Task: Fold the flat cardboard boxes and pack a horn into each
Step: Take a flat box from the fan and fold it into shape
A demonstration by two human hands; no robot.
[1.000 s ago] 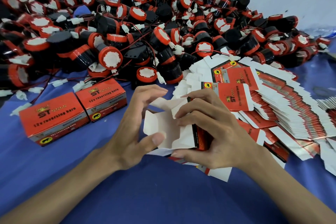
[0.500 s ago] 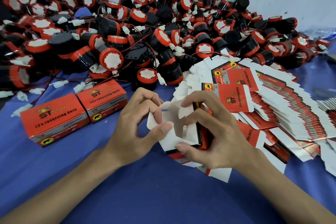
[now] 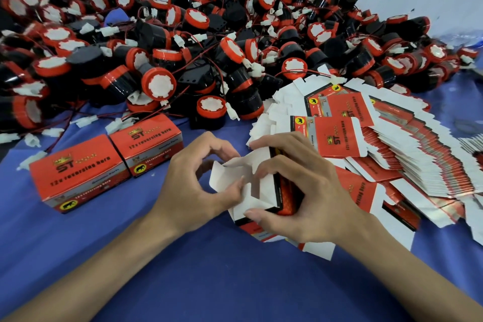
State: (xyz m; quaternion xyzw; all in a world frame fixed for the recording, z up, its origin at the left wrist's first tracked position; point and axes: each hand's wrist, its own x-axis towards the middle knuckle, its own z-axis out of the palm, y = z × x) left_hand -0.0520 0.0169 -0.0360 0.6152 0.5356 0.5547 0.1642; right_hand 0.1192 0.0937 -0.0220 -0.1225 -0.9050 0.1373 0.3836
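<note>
Half-folded box [image 3: 261, 188] was mid-bench [image 3: 235, 274], betw. both hands. Right hand [image 3: 311, 191] fingers [image 3: 277, 142] gripped its body; left hand [image 3: 193, 191] fingers [image 3: 222, 145] pinched an end flap. Prob. best: crease side flaps square, then tuck.

left hand [image 3: 193, 185]: bare, short plain nails, thumbnail in view | left forearm [image 3: 91, 269]: bare, slender, uncovered to lower left frame edge | right hand [image 3: 300, 191]: bare, short plain thumbnail, knuckles showing | right forearm [image 3: 407, 269]: bare, uncovered to lower right frame edge
</note>
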